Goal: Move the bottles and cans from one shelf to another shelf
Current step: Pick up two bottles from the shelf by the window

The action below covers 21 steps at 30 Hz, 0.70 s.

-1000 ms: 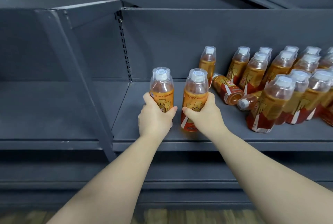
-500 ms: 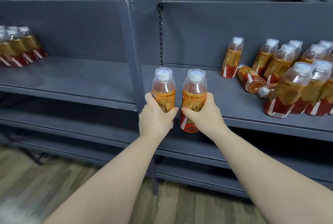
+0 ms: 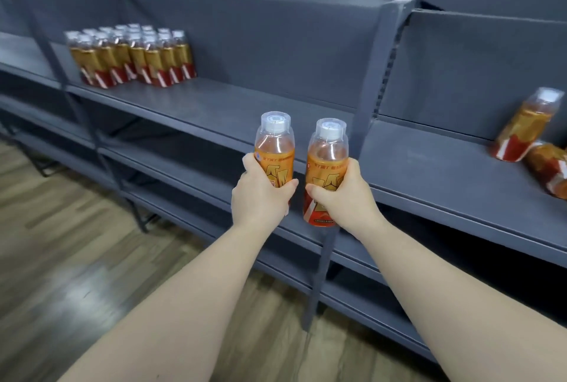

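Head view: your left hand (image 3: 260, 194) grips the left bottle (image 3: 274, 148), your right hand (image 3: 343, 194) grips the right bottle (image 3: 327, 160); both upright, clear of the shelf (image 3: 233, 111) for carrying; stocked group (image 3: 132, 56) at ten o'clock, likely destination; leftover bottles (image 3: 521, 127) at three o'clock.

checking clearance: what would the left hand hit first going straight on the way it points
Likely the front edge of the grey metal shelf; if the left hand and its orange plastic bottle ride higher, bare board as far as the grey back panel. Depth is unclear.
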### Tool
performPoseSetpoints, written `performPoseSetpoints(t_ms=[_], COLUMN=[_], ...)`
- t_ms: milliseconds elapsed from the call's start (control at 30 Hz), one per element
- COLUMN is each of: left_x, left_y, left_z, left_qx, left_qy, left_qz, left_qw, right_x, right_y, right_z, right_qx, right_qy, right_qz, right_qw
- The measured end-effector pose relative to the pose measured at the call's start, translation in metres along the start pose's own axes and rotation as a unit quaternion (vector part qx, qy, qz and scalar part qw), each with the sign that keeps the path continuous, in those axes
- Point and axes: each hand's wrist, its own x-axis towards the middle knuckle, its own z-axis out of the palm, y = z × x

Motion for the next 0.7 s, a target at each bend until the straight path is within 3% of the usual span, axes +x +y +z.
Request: performPoseSetpoints(t_ms=[333,700], left_x=[0.05,0.13], left_y=[-0.088,-0.149], left_z=[-0.086,-0.129], left_qx=[0.011,0.025], left_qy=[0.079,0.157], left_qz=[-0.08,-0.154], left_qw=[0.994,0.975], right_x=[0.032,0.113], right_y=[-0.054,-0.091], right_z=[0.125,0.233], right_qx=[0.011,0.04], right_qy=[-0.076,-0.178], right_qz=[-0.036,-0.083], right_qw=[0.996,0.98])
